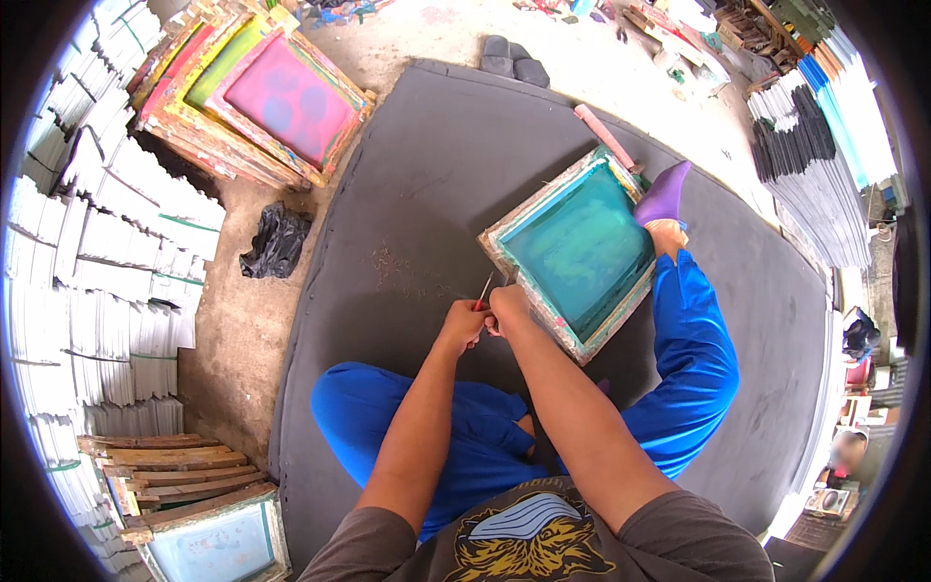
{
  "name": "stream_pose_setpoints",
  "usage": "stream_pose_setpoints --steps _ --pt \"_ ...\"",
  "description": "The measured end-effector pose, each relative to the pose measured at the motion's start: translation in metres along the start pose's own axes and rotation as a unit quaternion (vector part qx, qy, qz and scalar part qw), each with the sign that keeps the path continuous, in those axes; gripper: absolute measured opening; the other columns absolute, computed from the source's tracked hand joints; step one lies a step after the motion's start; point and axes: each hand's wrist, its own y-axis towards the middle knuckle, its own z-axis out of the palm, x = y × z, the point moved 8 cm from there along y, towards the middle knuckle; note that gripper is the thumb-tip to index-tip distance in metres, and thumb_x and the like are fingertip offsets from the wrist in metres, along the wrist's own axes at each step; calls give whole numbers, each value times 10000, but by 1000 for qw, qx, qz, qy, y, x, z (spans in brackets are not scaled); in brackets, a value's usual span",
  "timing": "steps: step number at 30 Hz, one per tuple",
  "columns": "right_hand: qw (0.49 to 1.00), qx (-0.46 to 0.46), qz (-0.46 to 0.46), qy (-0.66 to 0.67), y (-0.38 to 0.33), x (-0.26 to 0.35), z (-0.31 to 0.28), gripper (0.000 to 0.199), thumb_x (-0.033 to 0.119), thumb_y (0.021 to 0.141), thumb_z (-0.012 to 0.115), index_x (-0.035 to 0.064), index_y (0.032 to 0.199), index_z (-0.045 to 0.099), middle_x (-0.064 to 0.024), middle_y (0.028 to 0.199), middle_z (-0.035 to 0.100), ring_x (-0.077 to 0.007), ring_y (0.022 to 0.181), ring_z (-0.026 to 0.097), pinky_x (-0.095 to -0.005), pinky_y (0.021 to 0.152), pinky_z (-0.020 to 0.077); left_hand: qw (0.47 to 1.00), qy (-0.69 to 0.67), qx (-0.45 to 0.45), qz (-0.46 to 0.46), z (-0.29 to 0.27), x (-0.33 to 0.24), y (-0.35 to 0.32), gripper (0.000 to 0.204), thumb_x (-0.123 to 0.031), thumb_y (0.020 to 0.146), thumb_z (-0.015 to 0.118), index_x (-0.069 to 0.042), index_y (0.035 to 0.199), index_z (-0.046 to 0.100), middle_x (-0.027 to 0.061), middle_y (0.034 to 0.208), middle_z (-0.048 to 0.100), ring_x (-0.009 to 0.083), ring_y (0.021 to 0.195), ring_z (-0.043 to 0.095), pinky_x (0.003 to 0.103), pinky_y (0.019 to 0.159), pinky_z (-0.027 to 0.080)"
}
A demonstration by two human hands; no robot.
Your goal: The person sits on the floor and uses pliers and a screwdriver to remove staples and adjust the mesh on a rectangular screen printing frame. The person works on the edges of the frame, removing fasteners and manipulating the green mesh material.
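Observation:
My left hand [461, 325] is closed around a small tool with a red handle [477, 306], its thin pointed metal end sticking up past the fingers. Right beside it, my right hand [508, 307] is curled with the fingers tucked in, close to the near-left edge of a framed printing screen [579, 247]. Whatever those fingers pinch is hidden. The screen has a worn, paint-stained wooden frame and a teal-green mesh, and it lies tilted on the dark mat [427, 155]. My foot in a purple sock [663, 196] rests against its far-right corner.
A pink bar [603, 134] lies beyond the screen. Dark slippers [514, 60] sit at the mat's far edge. More paint-stained screens [286, 97], a black plastic bag [275, 240] and tall white stacks [126, 330] line the left. Wood-framed screens [215, 543] stand at lower left.

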Motion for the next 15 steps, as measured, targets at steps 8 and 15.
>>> stream_pose_setpoints --steps 8,15 --pt "998 -55 -31 -6 11 -17 -2 396 285 974 601 -105 923 646 -203 881 712 -279 614 694 -445 508 567 998 -32 -50 13 -16 5 3 193 -219 952 710 -37 888 723 27 650 632 100 417 464 284 367 332" --pt "989 -70 -128 -31 68 -37 -2 330 267 982 626 -62 974 596 -146 714 639 -282 510 629 -448 462 520 996 -18 -80 20 -17 -5 1 230 -251 963 706 -23 932 699 56 709 662 110 431 474 291 377 354"
